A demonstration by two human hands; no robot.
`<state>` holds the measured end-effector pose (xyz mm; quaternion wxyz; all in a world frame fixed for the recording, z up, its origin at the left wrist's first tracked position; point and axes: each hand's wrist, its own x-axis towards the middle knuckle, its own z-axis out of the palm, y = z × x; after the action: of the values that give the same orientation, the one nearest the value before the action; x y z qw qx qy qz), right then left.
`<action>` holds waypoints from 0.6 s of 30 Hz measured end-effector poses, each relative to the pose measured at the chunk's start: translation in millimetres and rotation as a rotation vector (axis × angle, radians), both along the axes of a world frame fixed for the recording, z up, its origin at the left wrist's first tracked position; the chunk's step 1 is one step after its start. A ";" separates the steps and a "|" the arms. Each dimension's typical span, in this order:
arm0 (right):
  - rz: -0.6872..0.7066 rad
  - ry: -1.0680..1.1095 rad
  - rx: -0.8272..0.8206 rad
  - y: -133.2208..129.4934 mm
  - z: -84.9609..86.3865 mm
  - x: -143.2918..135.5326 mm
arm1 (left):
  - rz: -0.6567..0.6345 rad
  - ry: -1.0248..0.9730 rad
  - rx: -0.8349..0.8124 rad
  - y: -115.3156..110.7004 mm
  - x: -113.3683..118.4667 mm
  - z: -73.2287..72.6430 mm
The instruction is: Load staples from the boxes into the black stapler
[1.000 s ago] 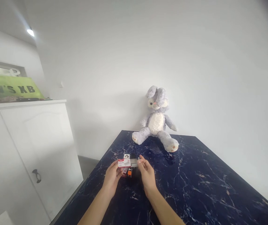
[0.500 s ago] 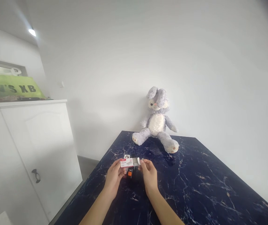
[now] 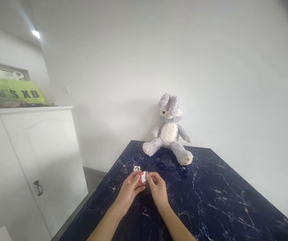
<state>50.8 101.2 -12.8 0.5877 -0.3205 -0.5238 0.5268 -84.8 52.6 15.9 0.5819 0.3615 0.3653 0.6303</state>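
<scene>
A small red-and-white staple box (image 3: 143,177) is held up over the dark marbled table, its printed face turned partly aside. Around its left end, the thumb and fingers of my left hand (image 3: 131,188) are closed. My right hand (image 3: 157,188) pinches the box's right end between thumb and forefinger. No pulled-out tray shows at that end. Just behind my left fingers lies a white card or pack with a dark picture (image 3: 136,168), partly covered. Some dark thing (image 3: 144,169) shows behind the box, too small to make out.
A grey plush rabbit (image 3: 169,134) sits at the table's far edge against the wall. Blue-black marbled tabletop (image 3: 221,201) extends to the right. On the left stands a white cabinet (image 3: 50,150) with a green bag (image 3: 18,92) on top.
The pale tray that stuck out of the box's right end no longer shows. My hands are closer together and the box has turned. The dark pack with the orange square is now hidden.
</scene>
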 end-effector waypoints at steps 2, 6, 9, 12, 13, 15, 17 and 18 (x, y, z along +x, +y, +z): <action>0.051 0.006 0.012 -1.4 1.0 -1.2 | -0.012 0.017 0.005 -2.1 2.3 1.8; 0.080 -0.032 0.015 -0.4 -1.1 -3.0 | 0.052 0.046 0.016 -0.3 3.0 4.3; -0.046 -0.073 -0.015 4.8 -6.7 -1.7 | 0.211 0.088 0.016 8.2 -9.0 4.5; -0.148 -0.081 -0.060 10.2 -12.7 0.6 | 0.470 0.323 -0.049 18.1 -33.7 -0.4; -0.163 -0.089 -0.071 11.1 -14.0 1.1 | 0.518 0.401 -0.075 20.2 -42.7 -3.2; -0.161 -0.108 -0.078 11.4 -15.3 1.2 | 0.591 0.543 -0.097 21.4 -57.9 -8.6; -0.141 -0.127 -0.074 10.2 -15.2 0.6 | 0.664 0.685 -0.078 19.2 -66.0 -11.9; -0.134 -0.133 -0.072 9.4 -14.8 0.3 | 0.693 0.751 -0.055 17.3 -66.7 -12.4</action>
<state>51.1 110.6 -27.6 0.5734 -0.4099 -0.5201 0.4824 -151.5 69.8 3.5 0.1767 0.4052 0.6640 0.6031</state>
